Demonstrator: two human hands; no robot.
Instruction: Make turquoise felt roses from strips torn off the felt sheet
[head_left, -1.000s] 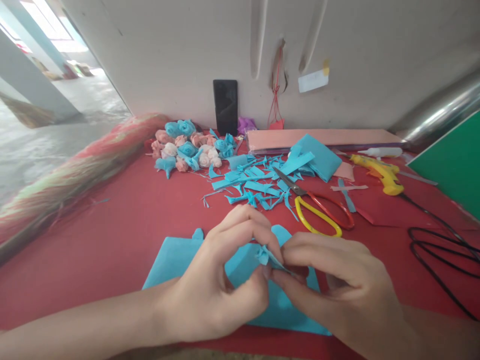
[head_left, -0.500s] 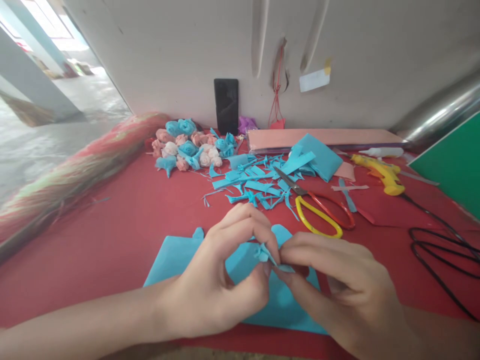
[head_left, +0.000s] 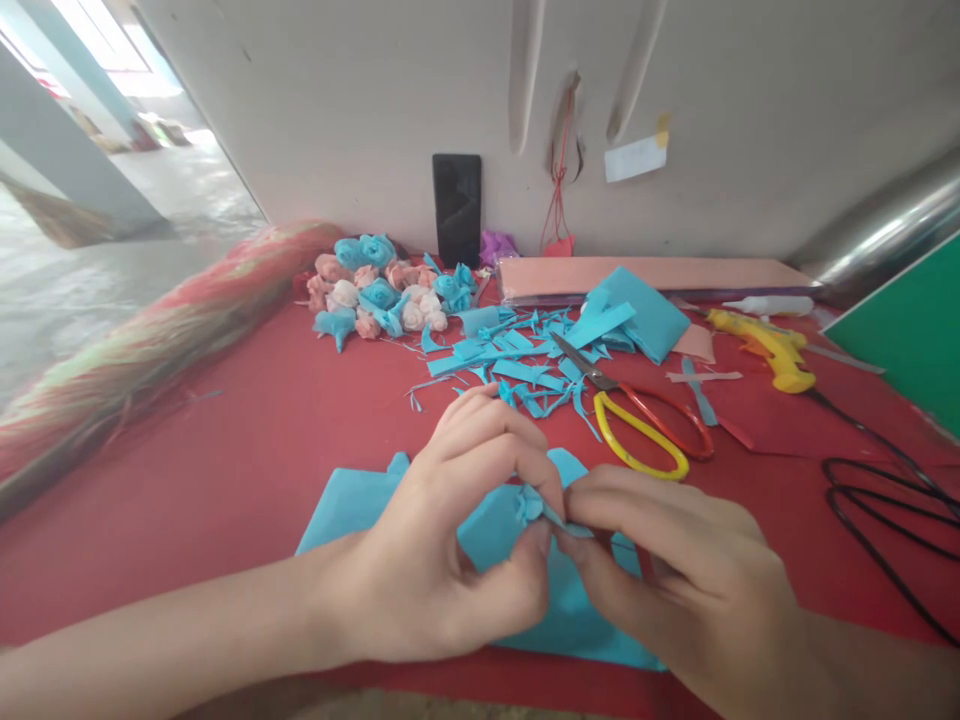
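Between thumb and fingers of my left hand is a small blue paper flower, its tip gathered into little folds. My right hand pinches the trailing end of the same paper just to the right. Both hands hover over blue paper sheets near the table's front edge, which they partly cover. Beyond them lie scissors with one yellow and one red handle, blades resting against blue paper scraps.
Paper roses in blue, pink and white are heaped at the back left. A black phone leans on the wall. To the right lie a yellow glue gun, its black cable and a green board. Folded blue paper sits behind the scissors.
The blue flower has turned slightly between my fingers, its folded tip now facing me more. Both hands stay pinched in nearly the same place; the whole view has shifted a little.
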